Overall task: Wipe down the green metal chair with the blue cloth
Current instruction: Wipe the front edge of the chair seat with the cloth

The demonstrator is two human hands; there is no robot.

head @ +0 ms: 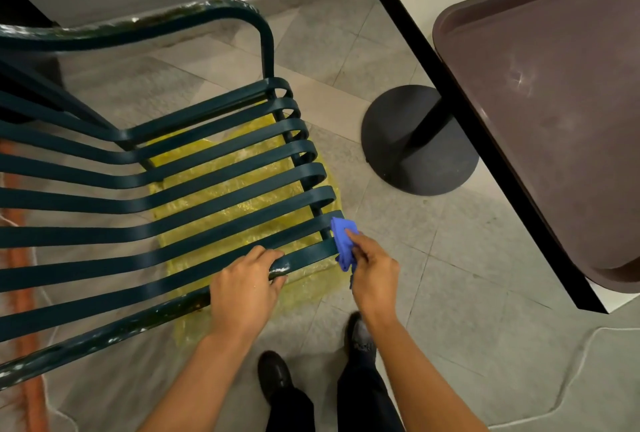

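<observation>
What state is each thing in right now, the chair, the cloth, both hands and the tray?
green chair: upright, paint chipped on rails
blue cloth: bunched, pressed against slat ends
right hand: pinches cloth
left hand: grips chair's near rail
brown tray: on table, nothing on it

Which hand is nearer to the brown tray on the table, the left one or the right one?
The right hand. It holds the blue cloth at the front ends of the chair slats, left of the tray. The left hand grips a slat farther left.
</observation>
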